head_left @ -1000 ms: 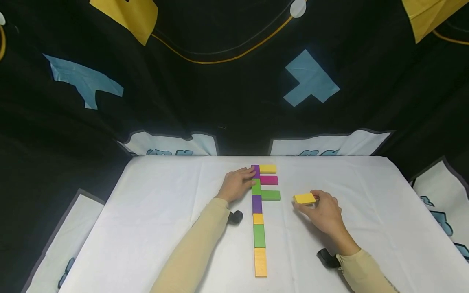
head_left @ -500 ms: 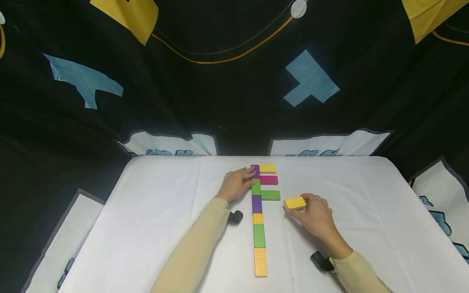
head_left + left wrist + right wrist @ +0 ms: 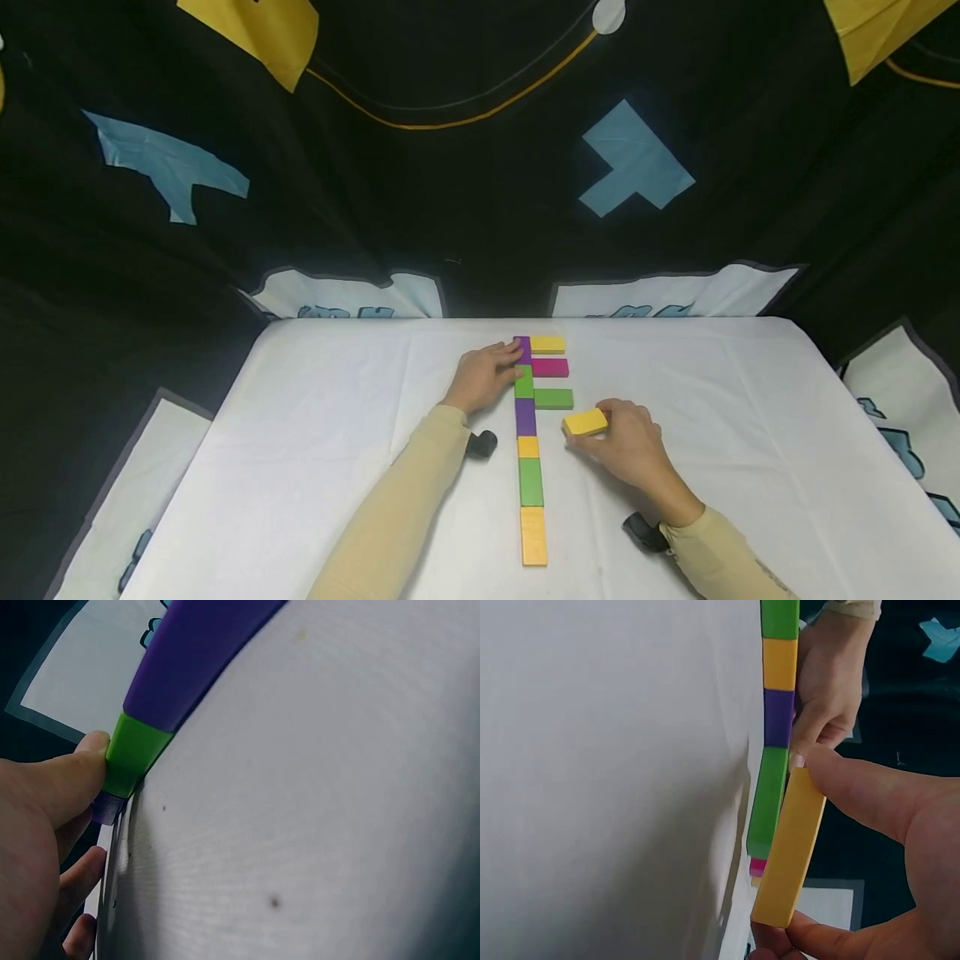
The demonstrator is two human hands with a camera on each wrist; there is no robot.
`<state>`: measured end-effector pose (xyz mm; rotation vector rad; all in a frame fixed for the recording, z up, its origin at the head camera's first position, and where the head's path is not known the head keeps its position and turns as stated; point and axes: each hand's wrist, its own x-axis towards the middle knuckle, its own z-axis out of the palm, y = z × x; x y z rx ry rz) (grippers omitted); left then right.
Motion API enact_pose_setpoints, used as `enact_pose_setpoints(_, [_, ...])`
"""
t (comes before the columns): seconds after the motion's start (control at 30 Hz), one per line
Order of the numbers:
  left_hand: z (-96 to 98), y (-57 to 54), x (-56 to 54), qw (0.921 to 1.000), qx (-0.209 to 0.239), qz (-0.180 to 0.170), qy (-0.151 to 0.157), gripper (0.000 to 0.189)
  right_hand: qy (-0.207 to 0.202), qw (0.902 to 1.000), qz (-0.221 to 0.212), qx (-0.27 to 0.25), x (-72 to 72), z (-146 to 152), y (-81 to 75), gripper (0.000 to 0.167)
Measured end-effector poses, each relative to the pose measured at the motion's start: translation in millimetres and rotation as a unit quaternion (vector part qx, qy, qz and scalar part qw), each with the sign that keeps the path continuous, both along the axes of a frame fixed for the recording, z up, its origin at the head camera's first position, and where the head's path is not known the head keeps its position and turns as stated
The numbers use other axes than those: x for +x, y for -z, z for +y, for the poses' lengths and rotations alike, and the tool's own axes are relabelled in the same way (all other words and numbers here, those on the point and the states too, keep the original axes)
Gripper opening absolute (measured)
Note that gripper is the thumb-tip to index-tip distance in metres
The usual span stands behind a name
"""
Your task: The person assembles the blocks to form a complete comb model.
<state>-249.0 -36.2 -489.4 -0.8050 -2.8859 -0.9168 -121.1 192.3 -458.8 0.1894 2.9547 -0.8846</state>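
Between the thumb and fingers of my right hand (image 3: pixel 633 443) is a yellow block (image 3: pixel 584 422), pinched by its ends in the right wrist view. It is just right of a column of end-to-end blocks, apart from them. My left hand (image 3: pixel 482 379) rests against the column's far end. Its fingers touch the far purple block (image 3: pixel 523 343), and its thumb presses the green block (image 3: pixel 135 754) behind it. Nearer in the column come a second purple block (image 3: pixel 526 417), a small orange block (image 3: pixel 528 447), a green block (image 3: pixel 531 483) and a light orange block (image 3: pixel 534 537).
Off the column's right side jut a yellow block (image 3: pixel 548 345), a magenta block (image 3: pixel 551 367) and a green block (image 3: pixel 553 399), with gaps between them. All lie on a white-covered table (image 3: pixel 337 417). A black curtain (image 3: pixel 465 217) hangs behind its far edge.
My right hand has moved left and slightly toward me, bringing the pinched yellow block closer to the column. My left hand and the blocks on the table have stayed in place.
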Motion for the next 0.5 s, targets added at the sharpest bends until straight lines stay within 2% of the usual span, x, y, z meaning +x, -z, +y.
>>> enact_pose_setpoints(0.5, [0.2, -0.3, 0.1, 1.0000, -0.004, -0.003, -0.001, 0.043, -0.035, 0.9988, 0.026, 0.022, -3.9, -15.9, 3.5, 0.068])
